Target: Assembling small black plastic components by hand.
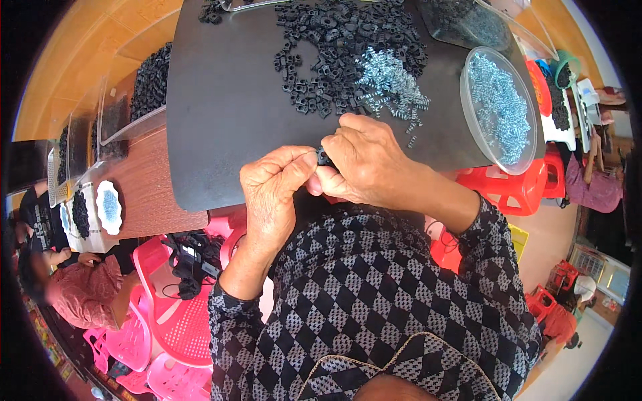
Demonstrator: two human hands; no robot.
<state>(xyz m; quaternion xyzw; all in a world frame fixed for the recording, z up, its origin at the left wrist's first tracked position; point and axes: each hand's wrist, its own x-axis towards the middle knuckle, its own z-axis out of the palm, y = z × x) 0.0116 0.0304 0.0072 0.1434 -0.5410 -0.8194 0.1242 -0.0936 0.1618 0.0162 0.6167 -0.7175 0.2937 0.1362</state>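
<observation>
Just past the near edge of the dark mat (221, 113), my two hands meet around a small black plastic part (324, 158). My left hand (275, 180) pinches it from the left between thumb and fingertips. From the other side my right hand (364, 157) closes on it with curled fingers, hiding much of it. Beyond my hands lies a broad heap of similar black plastic parts (334, 40). A pile of small silvery coil springs (391, 80) rests against that heap, with a few strays trailing toward my right hand.
A round clear tub lid (465, 100) full of springs sits at the mat's right. Bins of black parts (152, 80) stand left, beside a scalloped white dish (101, 220) of springs. Pink chairs (180, 321) and red stools (515, 184) flank me. Other people sit at both sides.
</observation>
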